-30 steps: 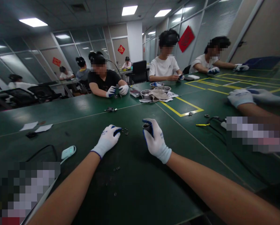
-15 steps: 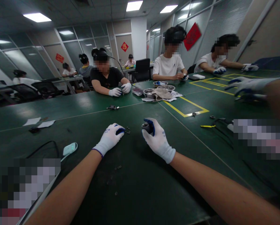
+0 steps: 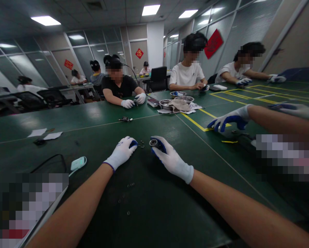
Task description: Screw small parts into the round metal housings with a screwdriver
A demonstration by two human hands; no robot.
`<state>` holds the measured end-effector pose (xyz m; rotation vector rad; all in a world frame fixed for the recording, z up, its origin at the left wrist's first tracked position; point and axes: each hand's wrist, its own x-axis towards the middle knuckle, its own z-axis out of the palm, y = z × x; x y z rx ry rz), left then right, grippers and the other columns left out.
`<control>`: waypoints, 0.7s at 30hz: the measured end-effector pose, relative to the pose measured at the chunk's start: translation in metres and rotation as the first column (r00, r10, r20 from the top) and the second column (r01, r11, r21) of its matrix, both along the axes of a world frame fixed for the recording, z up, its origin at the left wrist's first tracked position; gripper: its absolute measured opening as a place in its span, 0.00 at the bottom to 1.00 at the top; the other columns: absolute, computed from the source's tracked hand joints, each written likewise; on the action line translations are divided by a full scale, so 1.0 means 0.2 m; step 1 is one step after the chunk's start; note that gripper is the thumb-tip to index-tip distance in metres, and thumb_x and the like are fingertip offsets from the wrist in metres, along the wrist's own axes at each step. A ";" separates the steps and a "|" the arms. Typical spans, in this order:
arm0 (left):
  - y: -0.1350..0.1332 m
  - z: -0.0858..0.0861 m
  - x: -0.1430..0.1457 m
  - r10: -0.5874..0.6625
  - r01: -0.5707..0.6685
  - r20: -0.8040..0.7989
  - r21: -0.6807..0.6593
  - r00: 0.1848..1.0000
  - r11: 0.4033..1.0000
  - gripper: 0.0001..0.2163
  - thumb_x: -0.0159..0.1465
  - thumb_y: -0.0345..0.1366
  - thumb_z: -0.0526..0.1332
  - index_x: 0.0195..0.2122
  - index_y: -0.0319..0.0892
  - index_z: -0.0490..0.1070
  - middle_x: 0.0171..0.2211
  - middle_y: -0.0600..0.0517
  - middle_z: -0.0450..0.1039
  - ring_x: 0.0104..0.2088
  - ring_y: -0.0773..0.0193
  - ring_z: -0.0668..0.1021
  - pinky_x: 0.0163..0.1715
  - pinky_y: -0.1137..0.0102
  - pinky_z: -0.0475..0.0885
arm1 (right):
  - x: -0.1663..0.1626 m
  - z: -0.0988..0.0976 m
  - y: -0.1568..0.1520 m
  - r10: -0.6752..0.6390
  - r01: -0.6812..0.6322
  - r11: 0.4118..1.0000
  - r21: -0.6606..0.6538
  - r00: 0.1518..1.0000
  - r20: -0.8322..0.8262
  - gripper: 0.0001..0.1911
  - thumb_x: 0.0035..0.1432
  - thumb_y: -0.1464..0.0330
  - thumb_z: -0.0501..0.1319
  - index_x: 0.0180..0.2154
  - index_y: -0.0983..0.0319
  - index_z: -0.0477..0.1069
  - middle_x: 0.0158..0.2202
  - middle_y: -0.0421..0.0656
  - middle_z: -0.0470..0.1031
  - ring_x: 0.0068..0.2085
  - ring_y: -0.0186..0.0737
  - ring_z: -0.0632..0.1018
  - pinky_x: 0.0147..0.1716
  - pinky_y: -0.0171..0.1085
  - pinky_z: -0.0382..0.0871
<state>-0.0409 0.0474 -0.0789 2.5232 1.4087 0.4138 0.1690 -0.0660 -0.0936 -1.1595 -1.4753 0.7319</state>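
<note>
My right hand (image 3: 171,156), in a white glove with blue on the palm side, is wrapped round a dark metal socket-like cylinder (image 3: 153,142). Its round open end faces up and to the left. On the green table (image 3: 164,213), my left hand (image 3: 122,151), gloved alike, rests with thumb and fingers drawn together; whatever the tips hold is hidden. Just right of those fingertips lie several small metal rings (image 3: 142,146), between my two hands. Closer to me, more small rings (image 3: 128,213) are scattered over the table top.
At the right, a co-worker's gloved hand (image 3: 230,119) reaches over the yellow tape. Metal bowls (image 3: 166,104) and a cloth (image 3: 179,105) stand farther back. A dark metal part (image 3: 125,119) lies ahead. On the left are a pale device with a cable (image 3: 78,163) and papers (image 3: 53,136).
My right hand has moved a little left with the cylinder, closer to the small rings. My left hand stays in place. The co-worker's hand at the right has reached farther left, over the tape corner.
</note>
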 end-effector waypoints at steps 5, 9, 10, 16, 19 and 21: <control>-0.02 0.04 0.00 0.058 -0.053 0.109 -0.045 0.992 0.998 0.09 0.69 0.34 0.59 0.48 0.43 0.75 0.48 0.44 0.80 0.50 0.52 0.80 0.56 0.56 0.74 | 0.00 -0.01 -0.01 0.032 -0.032 0.999 0.003 0.999 0.001 0.17 0.65 0.61 0.59 0.53 0.57 0.68 0.48 0.45 0.77 0.50 0.45 0.78 0.55 0.47 0.73; -0.07 0.12 0.03 0.038 -0.003 0.342 -0.103 0.939 0.995 0.08 0.67 0.32 0.61 0.45 0.42 0.75 0.46 0.45 0.81 0.49 0.54 0.81 0.56 0.56 0.75 | 0.00 0.00 -0.01 0.015 -0.014 1.000 -0.026 0.999 0.051 0.11 0.60 0.61 0.63 0.43 0.58 0.69 0.38 0.41 0.76 0.39 0.43 0.77 0.41 0.43 0.74; -0.08 0.14 0.04 0.012 0.047 0.407 -0.133 0.913 0.990 0.07 0.66 0.32 0.62 0.45 0.41 0.75 0.46 0.46 0.81 0.48 0.55 0.81 0.56 0.56 0.75 | 0.00 0.00 -0.01 0.008 -0.007 1.000 -0.018 0.998 0.065 0.10 0.60 0.61 0.63 0.40 0.58 0.68 0.36 0.40 0.75 0.37 0.42 0.77 0.39 0.42 0.74; -0.23 0.30 0.11 -0.074 0.312 0.643 -0.265 0.762 0.912 0.12 0.61 0.34 0.68 0.46 0.39 0.77 0.46 0.46 0.82 0.46 0.56 0.82 0.53 0.57 0.78 | 0.01 0.02 -0.02 0.011 -0.018 0.998 0.063 0.994 0.111 0.07 0.58 0.64 0.63 0.35 0.58 0.67 0.33 0.39 0.73 0.33 0.38 0.73 0.36 0.39 0.70; -0.30 0.35 0.14 -0.172 0.377 0.604 -0.231 0.778 0.897 0.10 0.62 0.33 0.68 0.45 0.40 0.79 0.45 0.47 0.82 0.47 0.56 0.82 0.54 0.58 0.77 | 0.01 0.02 -0.02 0.030 -0.039 0.996 0.078 0.993 0.114 0.06 0.58 0.64 0.61 0.33 0.58 0.66 0.31 0.38 0.71 0.32 0.37 0.71 0.34 0.38 0.68; -0.33 0.36 0.16 -0.246 0.407 0.551 -0.189 0.797 0.894 0.08 0.62 0.33 0.68 0.42 0.41 0.81 0.44 0.49 0.81 0.46 0.57 0.81 0.53 0.60 0.77 | 0.00 0.02 -0.02 0.033 -0.042 0.996 0.080 0.993 0.110 0.07 0.59 0.63 0.61 0.32 0.58 0.64 0.29 0.37 0.70 0.31 0.37 0.70 0.32 0.38 0.66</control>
